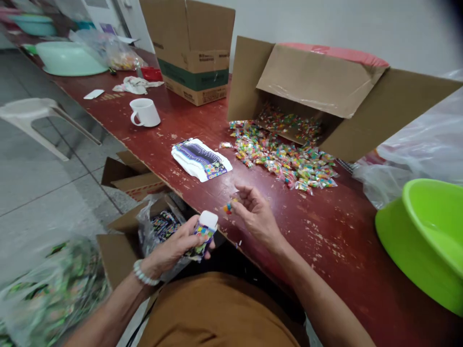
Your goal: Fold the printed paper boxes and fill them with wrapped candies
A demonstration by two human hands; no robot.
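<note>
My left hand [183, 241] is wrapped round a small printed carton [201, 239] with its white top flap standing up. A beaded bracelet circles that wrist. Just to the right, my right hand [255, 212] pinches a small clear packet of colourful candy [228, 207] between thumb and fingers, apart from the carton. Beyond my hands, a fanned stack of flat printed cartons [200, 159] lies on the red table [289, 231]. A heap of wrapped candy packets [282, 156] spills from a cardboard box [304, 77] tipped on its side.
A white mug [145, 113] and a taller cardboard box [191, 53] stand farther back. A green basin [423, 241] sits at the right. Beside the table's left edge, an open box [119, 255] holds many dark cartons, near a plastic bag [58, 294] and white stool [36, 108].
</note>
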